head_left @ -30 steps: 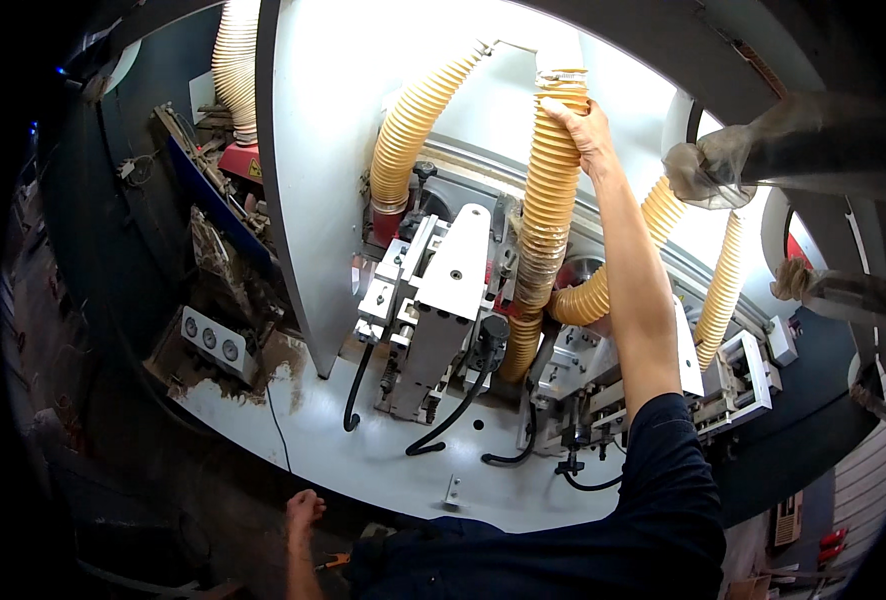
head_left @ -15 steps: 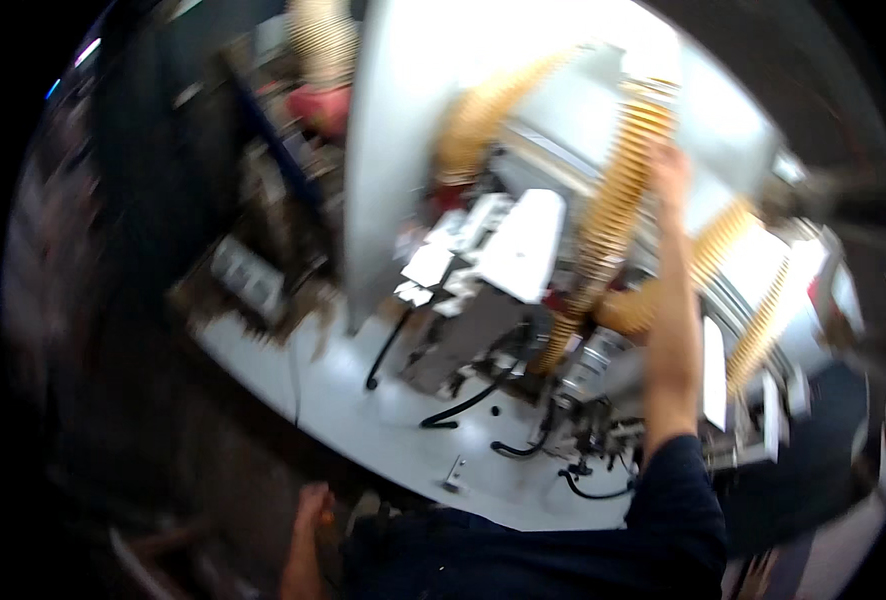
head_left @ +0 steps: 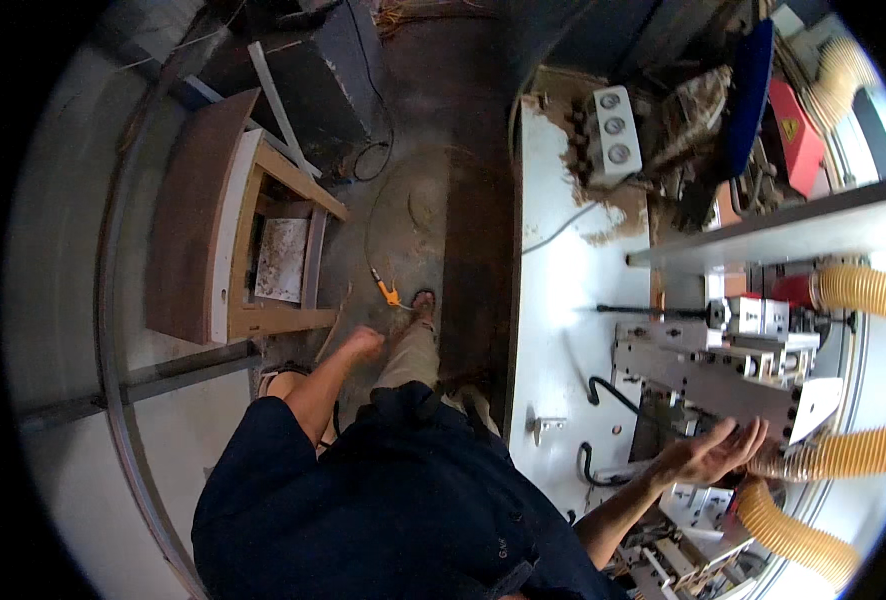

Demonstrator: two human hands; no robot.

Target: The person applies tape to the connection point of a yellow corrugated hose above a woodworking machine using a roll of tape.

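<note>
My right hand [head_left: 713, 452] reaches over the machine, palm partly up and fingers apart, holding nothing. Beside its fingertips is the end of a yellow ribbed hose [head_left: 868, 450]. A metal machine unit [head_left: 723, 365] with a pale angled cover lies just beyond the hand. My left hand [head_left: 366, 343] hangs over the floor at my left, its fingers curled with nothing visible in them. Ahead of it, an orange air blow gun [head_left: 391, 295] on a thin hose shows close to my foot [head_left: 423, 303]; whether it hangs or lies on the floor I cannot tell.
A white machine bed [head_left: 553, 350] runs along my right, with a small metal bracket [head_left: 548, 427] and bent black hoses on it. Farther along sit a dusty box with round dials [head_left: 615, 125] and a red guard [head_left: 793, 135]. A wooden frame [head_left: 228, 240] stands left.
The view has turned left, bringing in the aisle and wooden frame. My right hand, earlier raised at a yellow hose, is now lower and apart from that spot.
</note>
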